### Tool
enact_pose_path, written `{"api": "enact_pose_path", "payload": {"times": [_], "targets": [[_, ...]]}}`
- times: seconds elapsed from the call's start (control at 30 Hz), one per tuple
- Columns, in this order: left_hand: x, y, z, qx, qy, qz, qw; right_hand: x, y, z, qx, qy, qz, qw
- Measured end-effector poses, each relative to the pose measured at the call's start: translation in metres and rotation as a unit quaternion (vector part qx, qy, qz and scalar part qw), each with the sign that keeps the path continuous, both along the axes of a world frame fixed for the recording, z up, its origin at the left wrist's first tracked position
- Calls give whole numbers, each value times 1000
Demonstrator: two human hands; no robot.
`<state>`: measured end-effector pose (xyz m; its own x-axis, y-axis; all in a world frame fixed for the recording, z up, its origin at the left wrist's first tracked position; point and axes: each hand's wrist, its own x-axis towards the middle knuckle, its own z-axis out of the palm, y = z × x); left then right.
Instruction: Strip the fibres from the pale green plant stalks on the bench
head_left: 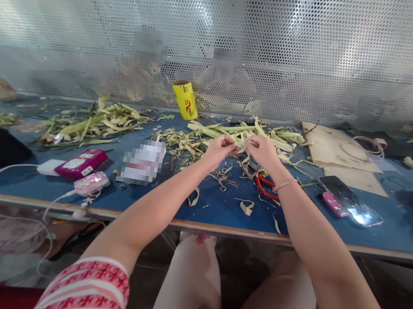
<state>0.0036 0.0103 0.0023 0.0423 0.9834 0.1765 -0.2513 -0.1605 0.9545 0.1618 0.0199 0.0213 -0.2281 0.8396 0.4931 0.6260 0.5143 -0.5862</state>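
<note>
Above the blue table, my left hand [220, 151] and my right hand [263, 151] are close together, fingertips pinched. Between them is a pale green plant strip [241, 143], like a piece of leaf or husk; its full shape is hard to make out. Just beyond my fingers lies a heap of pale green strips [211, 130]. Thinner curled scraps [182, 142] spread to the left of my left hand. Scissors with red handles [264, 187] lie under my right wrist, their blades partly hidden.
A yellow tube [184, 100] leans near the perforated metal screen [308, 50]. To the left are another plant heap [96, 122], a magenta device [83, 163] with a white cable and a pink case [91, 184]. A phone [352, 200] and brown paper sheets [335, 148] lie right.
</note>
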Motion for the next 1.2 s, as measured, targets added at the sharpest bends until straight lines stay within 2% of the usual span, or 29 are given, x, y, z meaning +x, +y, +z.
{"api": "enact_pose_path", "payload": {"times": [0.37,0.53,0.73,1.0,1.2], "targets": [[1,1,2,-25,-51,-16,998,0,1,-1,-35,18,53,998],[0,0,3,-40,-73,-29,996,1,5,-3,1,-3,58,998],[0,1,2,-48,-47,-19,998,0,2,-2,27,-31,70,997],[-3,-2,4,0,-23,-26,999,-1,1,0,-69,69,63,993],[-1,-3,3,42,29,-77,996,-4,-2,2,-107,129,93,981]]}}
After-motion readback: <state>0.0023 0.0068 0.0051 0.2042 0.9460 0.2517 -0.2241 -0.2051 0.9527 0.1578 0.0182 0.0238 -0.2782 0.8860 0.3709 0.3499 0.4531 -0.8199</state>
